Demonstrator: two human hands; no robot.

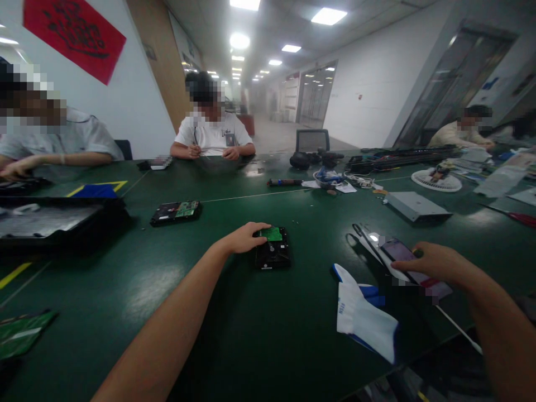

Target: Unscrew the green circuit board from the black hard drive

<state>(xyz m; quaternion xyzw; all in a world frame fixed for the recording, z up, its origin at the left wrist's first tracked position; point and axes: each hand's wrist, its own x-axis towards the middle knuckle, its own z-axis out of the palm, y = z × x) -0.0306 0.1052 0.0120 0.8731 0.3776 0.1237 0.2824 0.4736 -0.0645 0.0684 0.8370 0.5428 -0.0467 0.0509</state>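
My left hand point(245, 237) grips the left far side of a black hard drive point(274, 258), fingers over its green circuit board. The drive lies flat on the green table, board side up. Off to the right, my right hand point(435, 262) is closed across a phone point(397, 251) with a lit screen, its thumb along the near edge. A white cable point(460, 331) runs from the phone's near end toward the table edge. White and blue gloves point(364, 318) lie between the two hands, nearer the front edge.
A second hard drive point(176, 212) lies at centre left, with a large black tray-like casing point(62, 223) beyond it. A green circuit board point(25, 335) is at lower left. A grey metal box point(416, 205) and white fan-like part point(436, 180) stand at right. Co-workers sit around the table.
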